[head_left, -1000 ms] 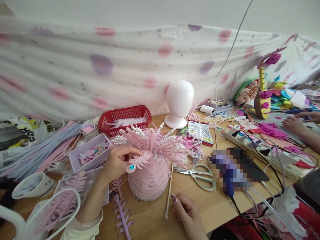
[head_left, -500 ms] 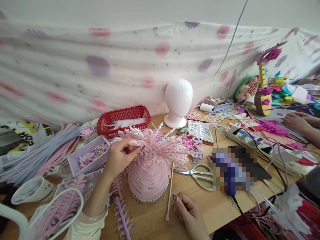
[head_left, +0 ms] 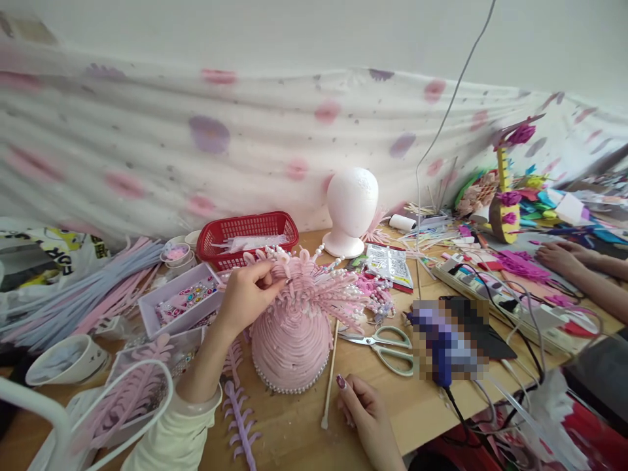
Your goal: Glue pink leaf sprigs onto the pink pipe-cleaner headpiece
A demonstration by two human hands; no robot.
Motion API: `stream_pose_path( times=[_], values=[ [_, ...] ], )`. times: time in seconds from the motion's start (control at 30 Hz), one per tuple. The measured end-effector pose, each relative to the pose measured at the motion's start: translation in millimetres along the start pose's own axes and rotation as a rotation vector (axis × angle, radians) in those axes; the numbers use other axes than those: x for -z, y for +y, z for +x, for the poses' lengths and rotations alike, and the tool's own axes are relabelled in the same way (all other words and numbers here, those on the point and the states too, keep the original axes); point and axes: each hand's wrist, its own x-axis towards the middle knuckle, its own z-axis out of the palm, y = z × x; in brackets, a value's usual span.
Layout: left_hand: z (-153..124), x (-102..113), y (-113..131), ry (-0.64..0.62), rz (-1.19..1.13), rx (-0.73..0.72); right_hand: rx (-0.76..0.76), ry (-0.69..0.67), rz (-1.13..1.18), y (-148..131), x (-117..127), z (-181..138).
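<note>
A pink dome-shaped headdress [head_left: 293, 340] wound from chenille stems, with a pearl rim and a crown of pink fronds and pearls, stands on the wooden table [head_left: 422, 399]. My left hand [head_left: 245, 297] pinches a pink frond at the crown's left side, fingers closed on it. My right hand [head_left: 363, 409] rests on the table in front of the dome, fingers curled, next to a thin wooden stick [head_left: 330, 374] lying there; I cannot see anything in it.
Scissors [head_left: 385, 345] lie right of the dome, a blue glue gun [head_left: 441, 347] beyond. A red basket [head_left: 248, 237], a foam head [head_left: 350, 209] and a gem tray [head_left: 184, 304] stand behind. Another person's hands [head_left: 559, 258] work at the far right near a power strip [head_left: 490, 288].
My left hand has risen from the dome's side, where it held a frond with a teal gem, up to the crown. The right hand stays in place.
</note>
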Motion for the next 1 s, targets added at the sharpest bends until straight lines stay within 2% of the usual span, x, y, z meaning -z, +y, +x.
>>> stream_pose_path(
  times=[0.4, 1.0],
  values=[
    [2.3, -6.0, -18.0, -0.073, -0.141, 0.124, 0.051, 0.076, -0.066, -2.4, -4.7, 0.4],
    [1.3, -7.3, -14.2, -0.062, -0.183, 0.026, 0.106, 0.117, -0.132, -7.6, -9.5, -0.8]
  ],
)
